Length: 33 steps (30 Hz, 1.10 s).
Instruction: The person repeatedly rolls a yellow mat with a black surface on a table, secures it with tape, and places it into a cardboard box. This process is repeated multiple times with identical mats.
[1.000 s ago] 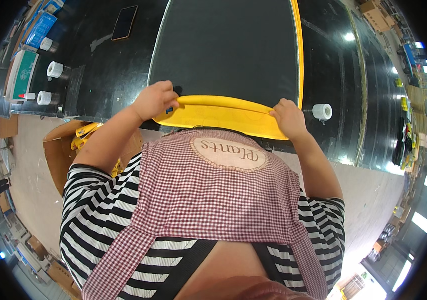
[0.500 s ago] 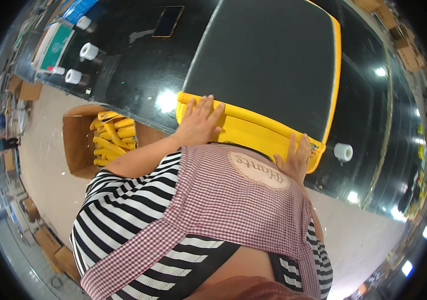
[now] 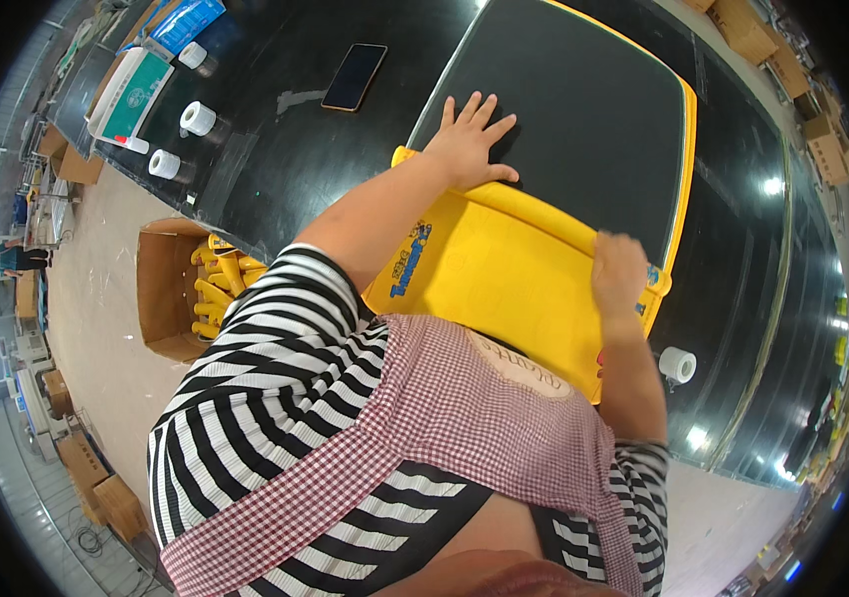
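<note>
A large sheet, dark grey on its upward face [image 3: 564, 109] with yellow edging, lies on the black table. Its near part is turned over, with a long yellow rolled edge [image 3: 544, 219] and a wide yellow flap [image 3: 484, 279] bearing blue print near my body. My left hand [image 3: 466, 144] is open, fingers spread flat on the dark face, its heel at the yellow edge. Toward the right end of that edge, my right hand [image 3: 620, 271] touches the yellow material. Motion smears its fingers, which look bent; their grip is unclear.
A phone [image 3: 356, 77] lies on the black table [image 3: 275, 169] at the far left, near several white tape rolls [image 3: 198, 118] and a green-and-white box [image 3: 133, 97]. Another white roll [image 3: 677, 365] stands at right. Left below the table, a carton [image 3: 168, 298] holds yellow rolled pieces [image 3: 217, 289].
My left hand has moved forward off the yellow edge onto the dark face. The rolled edge has gone farther from me, and more yellow shows. My right hand has moved forward too.
</note>
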{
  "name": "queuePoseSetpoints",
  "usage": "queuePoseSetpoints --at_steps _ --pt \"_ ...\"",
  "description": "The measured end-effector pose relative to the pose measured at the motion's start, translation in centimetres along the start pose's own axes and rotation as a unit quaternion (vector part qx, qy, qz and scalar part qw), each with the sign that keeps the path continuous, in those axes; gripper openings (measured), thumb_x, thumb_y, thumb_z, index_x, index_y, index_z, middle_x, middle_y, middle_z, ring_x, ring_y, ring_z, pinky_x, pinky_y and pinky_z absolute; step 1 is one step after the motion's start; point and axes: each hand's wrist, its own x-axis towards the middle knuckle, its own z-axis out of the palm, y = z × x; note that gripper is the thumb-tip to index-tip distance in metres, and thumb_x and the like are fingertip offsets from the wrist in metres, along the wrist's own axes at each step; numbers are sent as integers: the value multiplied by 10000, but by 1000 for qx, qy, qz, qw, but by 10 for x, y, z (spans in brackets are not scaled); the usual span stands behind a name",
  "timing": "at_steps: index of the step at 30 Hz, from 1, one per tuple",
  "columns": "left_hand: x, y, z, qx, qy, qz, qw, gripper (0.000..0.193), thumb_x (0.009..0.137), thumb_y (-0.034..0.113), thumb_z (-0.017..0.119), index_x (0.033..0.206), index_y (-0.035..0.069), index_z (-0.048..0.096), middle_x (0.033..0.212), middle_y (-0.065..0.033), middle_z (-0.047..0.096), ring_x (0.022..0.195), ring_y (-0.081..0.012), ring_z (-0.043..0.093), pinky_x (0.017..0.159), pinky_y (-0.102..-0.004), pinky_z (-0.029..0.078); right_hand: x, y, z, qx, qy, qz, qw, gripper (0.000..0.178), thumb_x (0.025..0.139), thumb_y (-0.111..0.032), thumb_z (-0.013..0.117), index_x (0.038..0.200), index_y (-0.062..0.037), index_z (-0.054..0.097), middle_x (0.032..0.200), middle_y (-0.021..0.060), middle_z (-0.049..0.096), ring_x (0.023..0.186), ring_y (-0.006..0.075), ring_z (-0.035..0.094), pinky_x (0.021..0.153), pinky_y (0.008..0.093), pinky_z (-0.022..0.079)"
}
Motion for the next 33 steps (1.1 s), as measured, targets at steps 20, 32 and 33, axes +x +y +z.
queuePoseSetpoints --at_steps 20,32,33 --pt "6 36 -16 -37 -11 70 997 468 977 354 697 1413 218 595 1244 -105 564 1283 -295 487 1104 -462 366 53 11 -37 25 122 -98 987 462 952 -324 720 1345 -95 637 1325 129 625 1280 327 550 1106 405 444" --pt "-180 40 7 -95 -26 186 978 484 887 271 750 1342 150 640 1176 -117 591 1122 -340 554 987 -487 435 -155 -39 9 75 118 -87 986 524 863 -276 764 1337 -97 629 1206 119 624 1147 310 586 1022 478 442" --pt "-189 31 11 -98 -4 162 982 484 916 284 716 1366 133 622 1233 -133 583 1176 -346 541 1026 -503 411 -167 -34 15 74 149 -70 984 515 867 -259 758 1341 -102 631 1217 121 621 1164 316 580 1049 496 425"
